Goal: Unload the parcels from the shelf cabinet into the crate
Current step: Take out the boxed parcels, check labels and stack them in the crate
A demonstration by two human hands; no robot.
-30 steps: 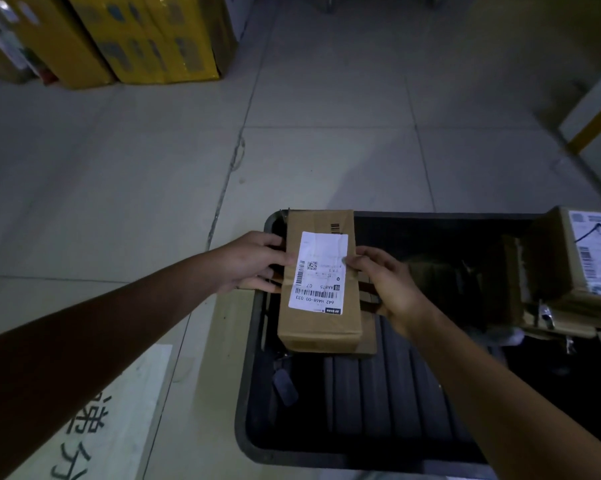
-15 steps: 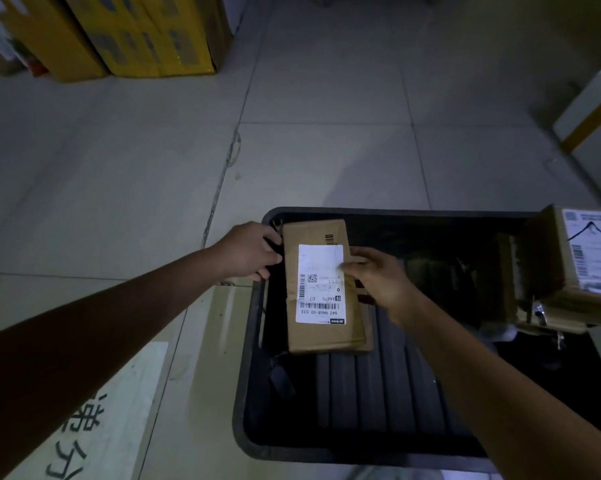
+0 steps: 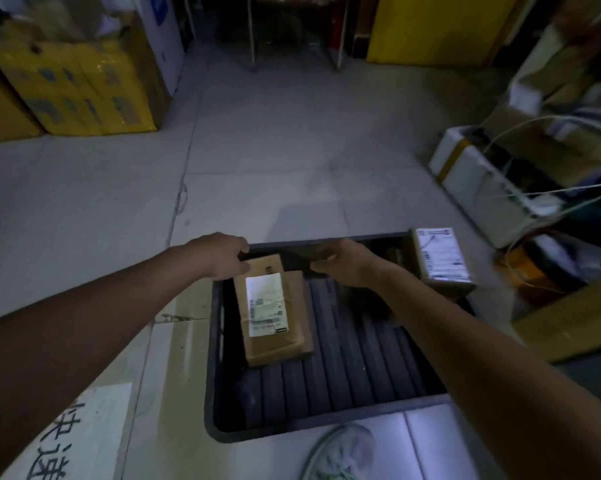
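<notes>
Two bare hands are recorded over the far end of a black crate. The left hand is seen at the crate's far left corner, fingers bent down over the far end of a brown parcel; whether that end is gripped or merely touched cannot be told in the dim light. This parcel is laid flat in the crate, white label up, running from just under the left thumb back toward the person, close along the crate wall on the left hand's side. A second, flatter parcel is noted beneath it, showing on the side toward the right hand. The right hand is held just beyond that pair, clear of the label, fingers loosely bent and pointed toward the left hand; nothing is seen between them. Outward of the right hand, a third labelled parcel is propped, tilted, at the crate's far right corner. Ribbed crate bottom is exposed beneath the right forearm. A pale shoe is seen on the tiled floor, nearer than both hands, just outside the crate's near rim. Yellow cartons are stacked well beyond the left hand; a white foam box lies well beyond the right.
</notes>
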